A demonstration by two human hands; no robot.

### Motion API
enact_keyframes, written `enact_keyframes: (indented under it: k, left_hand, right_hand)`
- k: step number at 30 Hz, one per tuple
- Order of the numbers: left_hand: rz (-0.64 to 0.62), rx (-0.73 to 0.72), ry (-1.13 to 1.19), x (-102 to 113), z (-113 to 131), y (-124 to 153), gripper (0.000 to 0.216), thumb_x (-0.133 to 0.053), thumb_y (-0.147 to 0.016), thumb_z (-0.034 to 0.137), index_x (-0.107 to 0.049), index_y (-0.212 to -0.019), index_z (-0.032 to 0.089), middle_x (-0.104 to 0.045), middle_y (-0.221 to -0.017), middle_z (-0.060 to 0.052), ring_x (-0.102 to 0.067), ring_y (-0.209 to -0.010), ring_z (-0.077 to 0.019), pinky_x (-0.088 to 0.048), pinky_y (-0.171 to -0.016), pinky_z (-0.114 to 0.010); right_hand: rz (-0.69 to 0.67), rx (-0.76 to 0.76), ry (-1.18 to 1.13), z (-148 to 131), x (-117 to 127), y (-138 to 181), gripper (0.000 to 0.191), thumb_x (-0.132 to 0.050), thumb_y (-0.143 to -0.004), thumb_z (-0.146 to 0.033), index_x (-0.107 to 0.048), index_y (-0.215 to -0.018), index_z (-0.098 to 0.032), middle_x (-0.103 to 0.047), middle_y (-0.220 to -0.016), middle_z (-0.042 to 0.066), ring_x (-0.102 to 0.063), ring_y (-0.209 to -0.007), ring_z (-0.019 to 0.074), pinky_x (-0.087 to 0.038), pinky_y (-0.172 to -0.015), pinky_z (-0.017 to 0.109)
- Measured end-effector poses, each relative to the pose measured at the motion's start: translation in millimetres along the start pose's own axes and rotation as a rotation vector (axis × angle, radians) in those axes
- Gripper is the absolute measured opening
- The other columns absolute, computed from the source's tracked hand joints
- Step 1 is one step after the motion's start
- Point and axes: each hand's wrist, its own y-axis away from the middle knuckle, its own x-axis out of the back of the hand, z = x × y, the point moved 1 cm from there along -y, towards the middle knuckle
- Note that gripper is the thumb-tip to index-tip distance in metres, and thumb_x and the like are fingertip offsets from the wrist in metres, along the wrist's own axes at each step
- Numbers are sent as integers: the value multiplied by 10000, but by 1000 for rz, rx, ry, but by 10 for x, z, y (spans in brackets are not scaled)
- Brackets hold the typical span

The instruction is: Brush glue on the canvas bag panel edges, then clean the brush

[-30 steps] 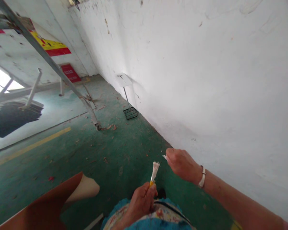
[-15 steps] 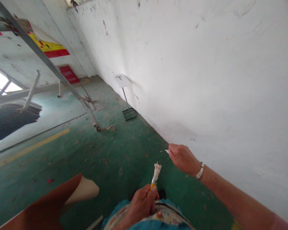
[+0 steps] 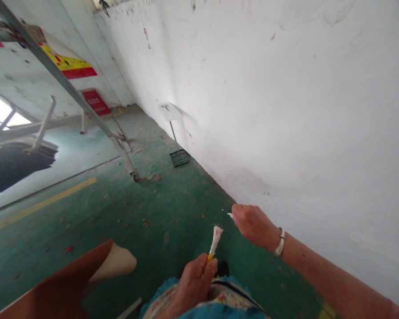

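My left hand (image 3: 195, 283) is closed around the yellow handle of a small brush (image 3: 214, 241), whose frayed, white-caked bristles point upward. A little to the right and above the bristles, my right hand (image 3: 252, 224) pinches a tiny white bit (image 3: 231, 215) between thumb and fingertip. A white bangle sits on that wrist. Both hands hover over the green floor (image 3: 159, 208), close to the white wall (image 3: 269, 102).
A brown board (image 3: 63, 288) lies at the lower left. A white sign on a thin stand with a black grid base (image 3: 179, 157) stands by the wall. Metal scaffold legs (image 3: 86, 110) slant across the left. Red and yellow signs (image 3: 71, 66) hang farther back.
My right hand rose slightly toward the wall, then dropped back near the brush tip. The brush in my left hand stayed almost still.
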Motion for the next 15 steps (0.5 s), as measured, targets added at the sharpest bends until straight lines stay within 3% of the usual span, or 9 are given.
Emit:
enact_keyframes:
  k: [4, 8, 15]
  left_hand:
    - [44, -18, -73, 35, 41, 1, 338, -429, -874, 475, -452, -690, 192, -383, -613, 57, -357, -584, -104, -277, -551, -231]
    - [49, -48, -152, 40, 70, 9, 302, -446, -875, 409, -413, -664, 194, -375, -611, 60, -343, -592, -102, -260, -555, -234]
    - [88, -69, -187, 29, -7, -11, 319, -448, -889, 422, -413, -669, 195, -376, -613, 61, -342, -592, -103, -246, -549, -238]
  right_hand:
    - [-22, 134, -43, -182, 70, 155, 164, -415, -975, -217, -527, -858, -196, -649, -798, 22, -616, -721, 166, -300, -594, 299]
    - [-32, 163, -39, -353, -45, 106, 121, -445, -940, -171, -546, -880, -199, -656, -813, 23, -619, -701, 168, -290, -569, 297]
    - [15, -15, 14, 4, -40, -15, 173, -382, -959, -122, -538, -888, -146, -655, -795, 97, -632, -699, 208, -284, -570, 309]
